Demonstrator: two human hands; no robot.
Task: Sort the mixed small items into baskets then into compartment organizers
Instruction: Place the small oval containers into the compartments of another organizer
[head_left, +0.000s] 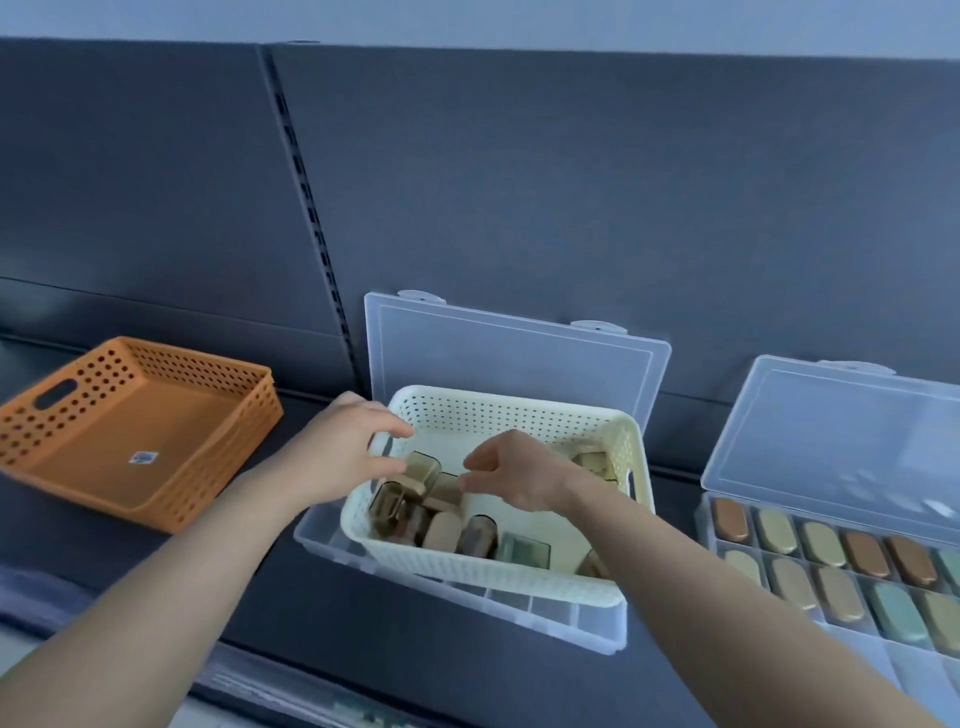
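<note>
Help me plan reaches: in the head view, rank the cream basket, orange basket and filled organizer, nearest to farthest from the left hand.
1. cream basket, centre, right at the left hand.
2. orange basket, off to the left.
3. filled organizer, far right.

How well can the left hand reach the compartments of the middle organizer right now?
Probably not well: the cream basket sits on the middle organizer, covering most compartments; only its front strip shows.

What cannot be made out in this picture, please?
Head view:
The middle organizer: most compartments hidden under the cream basket.
The right organizer: cut off by the right edge.
The left hand and right hand: blur hides whether either grips anything.
The sticker in the orange basket: too small to read.
</note>
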